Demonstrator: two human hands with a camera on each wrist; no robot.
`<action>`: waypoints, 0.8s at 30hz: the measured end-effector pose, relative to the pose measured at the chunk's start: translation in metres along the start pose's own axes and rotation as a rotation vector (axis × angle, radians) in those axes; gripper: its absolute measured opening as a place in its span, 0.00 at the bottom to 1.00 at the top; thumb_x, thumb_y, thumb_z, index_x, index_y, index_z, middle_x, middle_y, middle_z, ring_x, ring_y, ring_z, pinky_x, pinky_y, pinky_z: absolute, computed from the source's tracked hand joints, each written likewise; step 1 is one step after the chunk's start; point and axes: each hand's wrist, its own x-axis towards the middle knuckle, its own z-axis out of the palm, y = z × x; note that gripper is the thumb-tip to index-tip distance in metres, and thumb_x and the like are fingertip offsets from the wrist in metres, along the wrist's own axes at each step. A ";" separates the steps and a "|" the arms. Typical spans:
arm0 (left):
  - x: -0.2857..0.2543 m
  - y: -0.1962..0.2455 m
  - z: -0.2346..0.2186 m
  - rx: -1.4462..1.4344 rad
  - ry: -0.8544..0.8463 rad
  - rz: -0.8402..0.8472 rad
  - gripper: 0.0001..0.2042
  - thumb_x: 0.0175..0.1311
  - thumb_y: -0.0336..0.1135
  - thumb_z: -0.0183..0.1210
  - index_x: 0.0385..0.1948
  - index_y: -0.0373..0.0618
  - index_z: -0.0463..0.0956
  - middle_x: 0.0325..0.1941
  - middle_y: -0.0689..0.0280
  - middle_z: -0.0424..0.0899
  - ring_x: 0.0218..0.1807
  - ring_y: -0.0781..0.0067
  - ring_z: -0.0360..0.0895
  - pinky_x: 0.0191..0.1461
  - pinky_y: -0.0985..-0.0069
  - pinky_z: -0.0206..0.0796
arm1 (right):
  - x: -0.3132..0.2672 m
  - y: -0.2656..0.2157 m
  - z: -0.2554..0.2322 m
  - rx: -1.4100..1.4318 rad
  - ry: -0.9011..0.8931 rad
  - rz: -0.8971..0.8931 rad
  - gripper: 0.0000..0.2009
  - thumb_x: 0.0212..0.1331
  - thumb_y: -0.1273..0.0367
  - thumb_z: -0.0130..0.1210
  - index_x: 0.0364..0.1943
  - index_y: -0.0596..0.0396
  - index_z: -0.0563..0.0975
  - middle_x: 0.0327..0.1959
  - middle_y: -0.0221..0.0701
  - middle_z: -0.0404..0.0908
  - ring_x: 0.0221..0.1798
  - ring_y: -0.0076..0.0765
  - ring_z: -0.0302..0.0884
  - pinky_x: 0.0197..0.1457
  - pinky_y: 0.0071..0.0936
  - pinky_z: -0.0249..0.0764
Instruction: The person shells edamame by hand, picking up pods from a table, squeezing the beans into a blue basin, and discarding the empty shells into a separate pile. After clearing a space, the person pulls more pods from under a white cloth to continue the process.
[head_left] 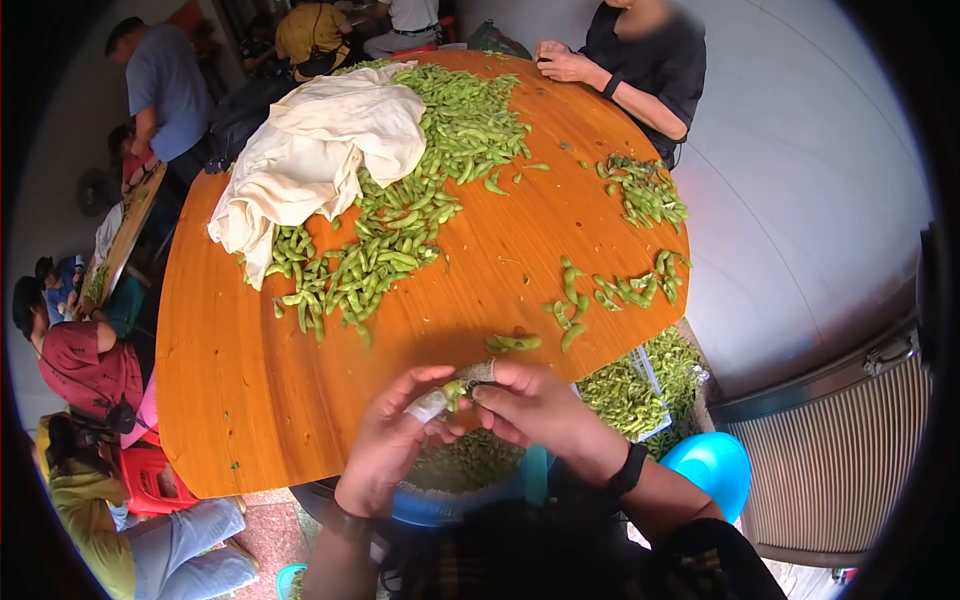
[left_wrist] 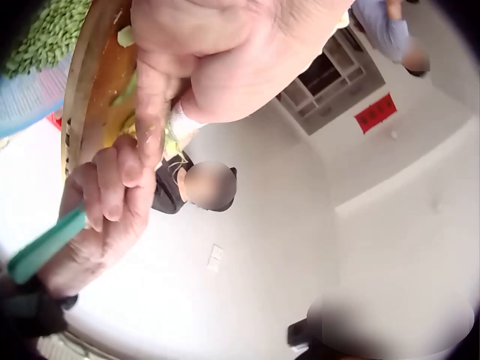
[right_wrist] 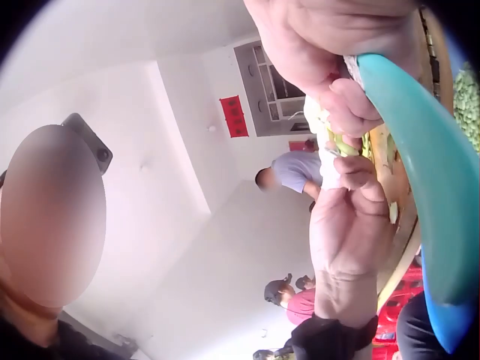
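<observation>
Green pod (head_left: 456, 392) pinched between left hand (head_left: 392, 440) and right hand (head_left: 540, 408), fingers curled on it, above blue basin (head_left: 440, 508) of shelled beans at tabletop (head_left: 250, 390) edge; loose pods (head_left: 400, 235) heaped beyond, cream cloth (head_left: 315, 150) on them

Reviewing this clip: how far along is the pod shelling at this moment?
Done: a basin under the hands holds a layer of green pieces, and a basket beside the table holds more. In hand: the left hand and right hand pinch one pod between them over the basin. Left: a large heap of pods on the round table, partly under a cloth, plus smaller scattered clusters. Most remains.
</observation>
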 end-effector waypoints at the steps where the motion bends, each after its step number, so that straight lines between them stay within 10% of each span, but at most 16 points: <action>1: 0.001 -0.002 0.003 -0.001 0.002 0.003 0.16 0.68 0.24 0.52 0.57 0.42 0.71 0.43 0.62 0.82 0.35 0.74 0.82 0.37 0.83 0.72 | 0.000 0.004 0.003 -0.146 0.069 -0.125 0.07 0.68 0.70 0.49 0.42 0.55 0.78 0.21 0.22 0.73 0.18 0.15 0.66 0.19 0.16 0.60; 8: 0.003 -0.027 0.011 0.415 0.067 0.330 0.17 0.62 0.15 0.49 0.53 0.38 0.67 0.37 0.65 0.80 0.34 0.80 0.78 0.37 0.82 0.71 | -0.008 0.001 0.023 -0.279 0.182 -0.399 0.07 0.66 0.76 0.49 0.44 0.62 0.77 0.23 0.25 0.77 0.27 0.16 0.73 0.30 0.19 0.71; 10: 0.005 -0.029 0.014 0.642 0.173 0.450 0.08 0.71 0.27 0.49 0.49 0.39 0.67 0.29 0.69 0.77 0.28 0.85 0.74 0.29 0.85 0.67 | -0.007 0.004 0.026 -0.320 0.203 -0.435 0.07 0.67 0.76 0.49 0.44 0.62 0.77 0.24 0.24 0.76 0.26 0.16 0.72 0.30 0.19 0.71; 24: 0.003 -0.040 0.017 0.451 0.284 0.385 0.12 0.61 0.20 0.46 0.46 0.38 0.66 0.28 0.61 0.74 0.32 0.73 0.73 0.41 0.76 0.70 | -0.010 0.019 0.032 -0.125 0.181 -0.316 0.08 0.69 0.72 0.49 0.46 0.56 0.77 0.23 0.21 0.74 0.19 0.13 0.67 0.19 0.14 0.63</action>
